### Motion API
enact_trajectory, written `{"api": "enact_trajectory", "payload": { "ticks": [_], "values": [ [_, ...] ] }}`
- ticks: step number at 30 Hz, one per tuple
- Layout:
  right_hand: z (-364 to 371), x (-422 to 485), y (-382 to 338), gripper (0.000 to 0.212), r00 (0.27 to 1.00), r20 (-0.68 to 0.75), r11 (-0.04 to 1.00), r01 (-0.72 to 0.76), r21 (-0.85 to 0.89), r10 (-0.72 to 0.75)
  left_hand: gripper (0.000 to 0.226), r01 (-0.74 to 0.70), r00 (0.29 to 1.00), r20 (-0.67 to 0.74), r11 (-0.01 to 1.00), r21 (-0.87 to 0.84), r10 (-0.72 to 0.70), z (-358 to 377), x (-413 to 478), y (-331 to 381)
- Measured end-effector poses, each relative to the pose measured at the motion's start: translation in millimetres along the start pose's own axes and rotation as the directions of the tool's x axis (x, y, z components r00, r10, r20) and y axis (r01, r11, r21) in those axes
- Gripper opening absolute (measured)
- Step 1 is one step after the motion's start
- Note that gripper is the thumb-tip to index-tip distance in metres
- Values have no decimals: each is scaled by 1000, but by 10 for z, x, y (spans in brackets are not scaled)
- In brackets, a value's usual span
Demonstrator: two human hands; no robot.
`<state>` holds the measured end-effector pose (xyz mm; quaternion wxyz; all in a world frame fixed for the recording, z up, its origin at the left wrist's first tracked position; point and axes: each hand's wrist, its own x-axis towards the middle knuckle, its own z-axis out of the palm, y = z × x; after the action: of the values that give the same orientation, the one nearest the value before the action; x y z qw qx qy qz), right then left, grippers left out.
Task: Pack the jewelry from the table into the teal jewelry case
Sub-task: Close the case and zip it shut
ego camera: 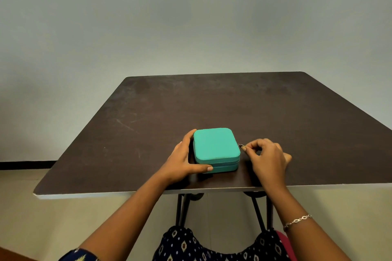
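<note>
While my left hand (184,160) steadies it, the teal jewelry case (216,148) sits with its lid down on the dark brown table (212,101), just below the middle of the frame and close to the table's near edge. That hand wraps the case's lower-left corner: the fingers run up along the left side wall, fairly straight and touching it, and the thumb (203,168) lies flat across the front wall, over the lower half beneath the zipper seam.

To the right of the case, my right hand (267,157) has its thumb and forefinger pinched together on the small metal zipper pull (241,145), which sticks out from the case's right side at about the height of the seam. The other fingers of that hand are curled in loosely toward the palm, and the hand itself is just beside the case but not touching its wall.

A silver link bracelet (297,221) circles my right forearm in the lower right of the frame. Along the bottom edge, dark blue patterned fabric (212,246) covers my lap, and the black metal table legs (257,212) show below the tabletop. A plain pale wall (191,17) fills the upper half.
</note>
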<state>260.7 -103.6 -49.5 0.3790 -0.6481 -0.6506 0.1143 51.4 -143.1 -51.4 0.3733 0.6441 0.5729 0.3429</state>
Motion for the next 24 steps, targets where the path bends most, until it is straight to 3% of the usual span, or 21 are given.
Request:
{"api": "enact_trajectory", "payload": {
  "ticks": [15,24],
  "values": [
    [159,461,-55,14,992,106,997,74,-21,-71,85,-10,1000,17,999,48,9,-16,4,-1],
    [144,650,-143,13,948,272,985,174,-3,-166,87,17,999,33,998,57,-19,-23,3,5]
  ]
}}
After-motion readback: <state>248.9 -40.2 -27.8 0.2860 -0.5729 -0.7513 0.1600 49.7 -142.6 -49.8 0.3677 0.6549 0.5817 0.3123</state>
